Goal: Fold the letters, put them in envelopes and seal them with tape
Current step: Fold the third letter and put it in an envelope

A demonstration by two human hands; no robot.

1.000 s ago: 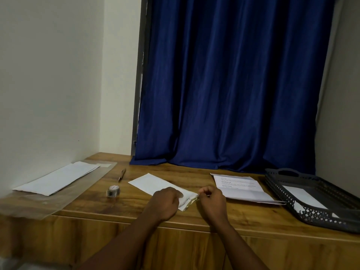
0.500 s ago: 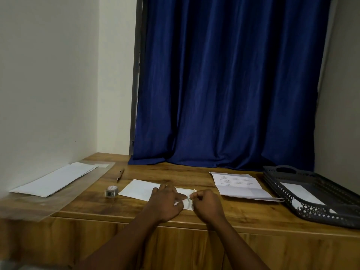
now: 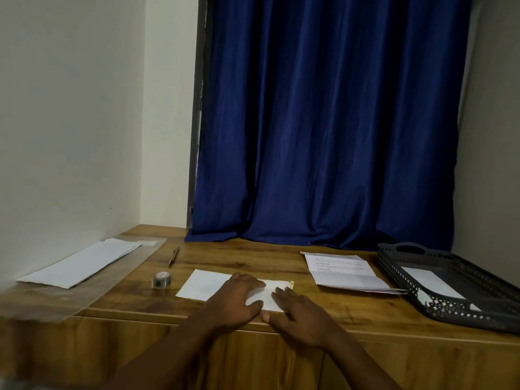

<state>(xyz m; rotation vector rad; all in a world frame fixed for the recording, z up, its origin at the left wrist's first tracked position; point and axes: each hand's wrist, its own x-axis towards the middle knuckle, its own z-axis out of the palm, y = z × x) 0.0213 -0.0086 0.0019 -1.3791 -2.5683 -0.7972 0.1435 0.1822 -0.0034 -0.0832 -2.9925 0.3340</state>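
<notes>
A white envelope (image 3: pixel 205 284) lies flat near the front edge of the wooden desk (image 3: pixel 253 254). My left hand (image 3: pixel 239 299) rests on its middle with fingers stretched out. My right hand (image 3: pixel 298 313) lies flat on its right end, fingers straight, pressing down. A small roll of tape (image 3: pixel 162 279) sits just left of the envelope. Printed letters (image 3: pixel 343 273) lie partly folded to the right. More white envelopes (image 3: pixel 81 261) lie on a clear plastic sheet at the far left.
A pen (image 3: pixel 174 256) lies behind the tape roll. A dark perforated tray (image 3: pixel 439 305) holding a white envelope stands at the right edge. A blue curtain (image 3: pixel 332 122) hangs behind the desk, and a wall closes the left side.
My right hand was pinching something at the envelope's right end; now its fingers are straight and lie flat on the envelope. My left hand has spread out over the envelope's middle.
</notes>
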